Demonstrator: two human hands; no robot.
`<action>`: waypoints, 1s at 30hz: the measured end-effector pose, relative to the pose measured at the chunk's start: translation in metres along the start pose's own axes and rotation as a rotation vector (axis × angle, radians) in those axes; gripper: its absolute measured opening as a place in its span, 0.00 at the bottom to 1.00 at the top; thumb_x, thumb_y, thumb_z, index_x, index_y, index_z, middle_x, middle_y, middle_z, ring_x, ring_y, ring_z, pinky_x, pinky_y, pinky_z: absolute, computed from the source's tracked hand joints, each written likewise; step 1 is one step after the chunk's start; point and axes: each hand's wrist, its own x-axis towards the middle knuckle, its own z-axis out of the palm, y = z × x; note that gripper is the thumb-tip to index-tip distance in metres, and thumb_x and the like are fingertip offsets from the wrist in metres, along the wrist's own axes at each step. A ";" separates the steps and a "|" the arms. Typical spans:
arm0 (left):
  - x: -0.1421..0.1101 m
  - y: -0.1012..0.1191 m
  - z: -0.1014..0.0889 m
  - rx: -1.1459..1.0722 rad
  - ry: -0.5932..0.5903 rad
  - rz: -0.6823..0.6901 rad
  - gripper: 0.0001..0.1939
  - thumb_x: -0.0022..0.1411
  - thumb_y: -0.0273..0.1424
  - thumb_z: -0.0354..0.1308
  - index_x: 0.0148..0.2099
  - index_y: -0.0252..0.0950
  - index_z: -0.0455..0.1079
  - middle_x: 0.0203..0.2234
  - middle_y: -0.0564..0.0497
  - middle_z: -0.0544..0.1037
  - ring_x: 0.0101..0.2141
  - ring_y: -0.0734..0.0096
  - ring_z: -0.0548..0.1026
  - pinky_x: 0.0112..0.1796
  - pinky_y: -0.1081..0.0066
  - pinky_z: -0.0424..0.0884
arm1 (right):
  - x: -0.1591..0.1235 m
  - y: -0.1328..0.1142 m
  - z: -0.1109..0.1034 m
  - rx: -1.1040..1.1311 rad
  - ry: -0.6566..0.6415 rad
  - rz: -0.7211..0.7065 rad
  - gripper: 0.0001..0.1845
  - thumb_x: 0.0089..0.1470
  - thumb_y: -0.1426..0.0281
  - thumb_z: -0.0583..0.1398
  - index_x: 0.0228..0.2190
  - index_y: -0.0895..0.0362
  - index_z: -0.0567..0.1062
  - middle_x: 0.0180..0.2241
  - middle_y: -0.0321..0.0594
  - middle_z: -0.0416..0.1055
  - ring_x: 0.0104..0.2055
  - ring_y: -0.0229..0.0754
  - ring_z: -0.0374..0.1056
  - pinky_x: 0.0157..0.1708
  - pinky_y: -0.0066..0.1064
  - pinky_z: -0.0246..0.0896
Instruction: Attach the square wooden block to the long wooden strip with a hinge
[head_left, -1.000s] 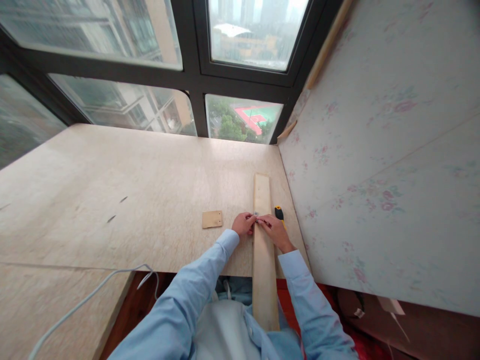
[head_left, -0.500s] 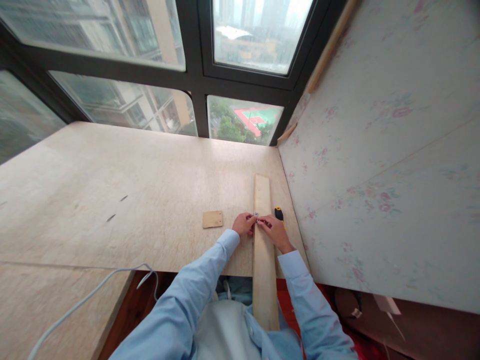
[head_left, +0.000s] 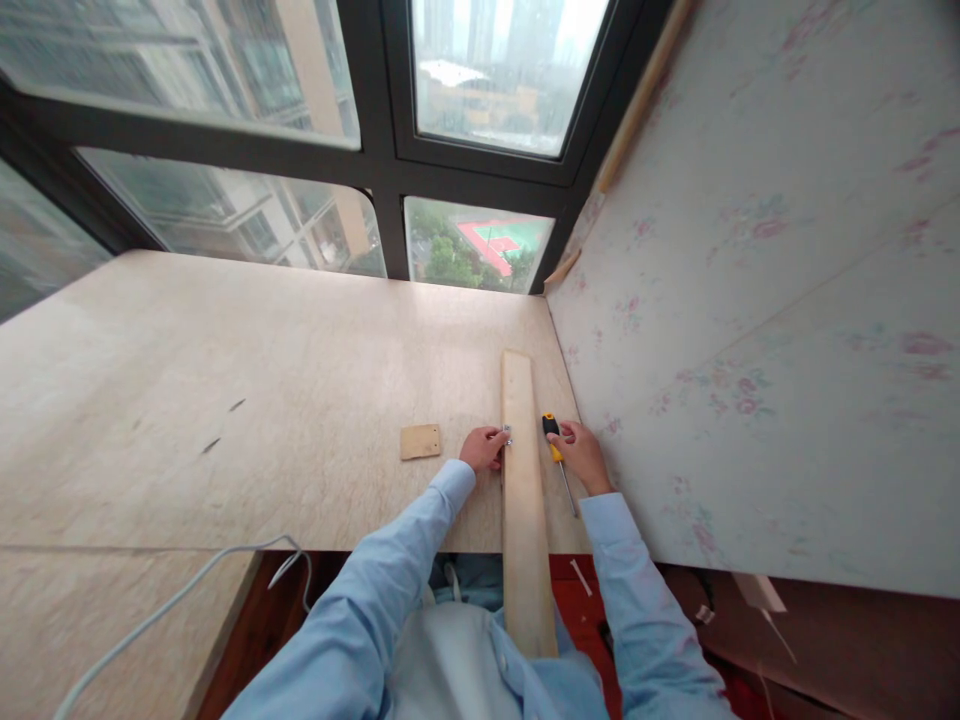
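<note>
A long pale wooden board (head_left: 519,500) lies lengthwise in front of me, its near end reaching over the sill's edge to my body. At the board's left edge, my left hand (head_left: 482,448) pinches a small silvery metal fitting (head_left: 508,434) against the wood; its exact kind is too small to make out. To the right of the board, my right hand (head_left: 585,458) has its thumb and fingers closed at the handle of a black and yellow screwdriver (head_left: 556,452). The screwdriver's shaft points toward me.
A small tan rectangular plate (head_left: 420,442) with holes lies left of my left hand. Two thin dark pieces (head_left: 211,446) are farther left on the sill (head_left: 315,380). A white cable (head_left: 180,578) crosses the near left corner. The papered wall (head_left: 720,380) rises close on the right.
My right hand has left the metal fitting and moved right to the screwdriver, whose shaft now shows. The left hand stays at the fitting. The view has shifted slightly.
</note>
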 end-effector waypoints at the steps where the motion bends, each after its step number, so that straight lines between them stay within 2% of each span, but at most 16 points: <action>1: -0.001 0.001 0.000 0.000 -0.001 0.002 0.11 0.63 0.34 0.56 0.39 0.30 0.73 0.27 0.50 0.74 0.20 0.76 0.71 0.22 0.76 0.71 | 0.001 0.003 0.002 0.007 -0.022 0.014 0.14 0.38 0.65 0.67 0.32 0.55 0.78 0.28 0.40 0.76 0.27 0.43 0.69 0.31 0.35 0.63; 4: -0.003 0.003 -0.001 0.001 -0.004 0.006 0.11 0.64 0.33 0.54 0.38 0.30 0.73 0.26 0.50 0.73 0.19 0.76 0.70 0.21 0.75 0.71 | 0.003 0.005 0.006 0.048 -0.073 0.053 0.12 0.34 0.70 0.67 0.28 0.54 0.78 0.22 0.35 0.74 0.25 0.42 0.69 0.27 0.32 0.62; 7: -0.003 0.002 -0.001 -0.003 -0.014 0.006 0.11 0.64 0.33 0.54 0.37 0.30 0.73 0.24 0.51 0.73 0.19 0.76 0.70 0.21 0.76 0.71 | 0.004 0.003 0.006 0.123 -0.084 0.099 0.09 0.33 0.71 0.67 0.24 0.54 0.78 0.20 0.35 0.74 0.25 0.43 0.70 0.26 0.32 0.63; 11: -0.002 0.000 -0.001 -0.007 -0.015 0.006 0.11 0.64 0.33 0.54 0.36 0.30 0.73 0.23 0.52 0.72 0.19 0.76 0.70 0.21 0.76 0.71 | 0.003 -0.008 -0.006 0.309 -0.095 0.159 0.12 0.36 0.64 0.67 0.27 0.56 0.78 0.25 0.39 0.77 0.27 0.44 0.72 0.26 0.34 0.68; 15: 0.001 -0.002 0.000 -0.004 -0.016 0.002 0.11 0.63 0.34 0.55 0.36 0.30 0.72 0.22 0.53 0.72 0.19 0.77 0.71 0.22 0.76 0.71 | -0.004 -0.028 -0.024 0.539 -0.098 0.176 0.18 0.46 0.55 0.64 0.33 0.57 0.77 0.34 0.44 0.79 0.32 0.45 0.74 0.32 0.37 0.72; 17: 0.002 -0.002 0.000 -0.002 -0.018 0.000 0.11 0.63 0.34 0.55 0.36 0.30 0.72 0.22 0.53 0.72 0.19 0.76 0.70 0.22 0.75 0.71 | -0.008 -0.043 -0.032 0.717 -0.113 0.206 0.19 0.45 0.56 0.66 0.35 0.56 0.76 0.36 0.44 0.78 0.35 0.45 0.75 0.34 0.38 0.73; 20: 0.003 -0.003 0.000 0.002 -0.018 -0.001 0.11 0.64 0.33 0.55 0.36 0.30 0.73 0.23 0.52 0.72 0.19 0.76 0.71 0.22 0.75 0.71 | -0.015 -0.066 -0.036 0.910 -0.116 0.240 0.22 0.40 0.63 0.71 0.37 0.54 0.74 0.35 0.38 0.77 0.36 0.44 0.76 0.36 0.36 0.73; 22: 0.004 -0.004 0.000 0.002 -0.016 0.000 0.11 0.63 0.34 0.55 0.37 0.30 0.73 0.24 0.52 0.73 0.20 0.75 0.71 0.23 0.75 0.71 | -0.019 -0.080 -0.035 0.917 -0.061 0.193 0.22 0.39 0.65 0.72 0.38 0.54 0.73 0.34 0.35 0.76 0.36 0.43 0.76 0.37 0.36 0.73; 26: 0.005 -0.007 0.000 -0.002 -0.012 0.007 0.12 0.63 0.35 0.56 0.38 0.30 0.73 0.26 0.51 0.74 0.21 0.76 0.72 0.23 0.76 0.71 | -0.025 -0.102 -0.027 0.859 0.073 0.008 0.21 0.43 0.65 0.71 0.39 0.54 0.72 0.37 0.36 0.76 0.38 0.44 0.76 0.39 0.36 0.72; 30: 0.007 -0.010 0.001 0.000 -0.022 0.013 0.13 0.63 0.36 0.56 0.40 0.29 0.73 0.25 0.51 0.74 0.21 0.76 0.72 0.22 0.77 0.70 | -0.029 -0.113 -0.017 0.785 0.082 -0.134 0.19 0.46 0.66 0.69 0.40 0.54 0.71 0.37 0.39 0.76 0.40 0.45 0.76 0.41 0.38 0.71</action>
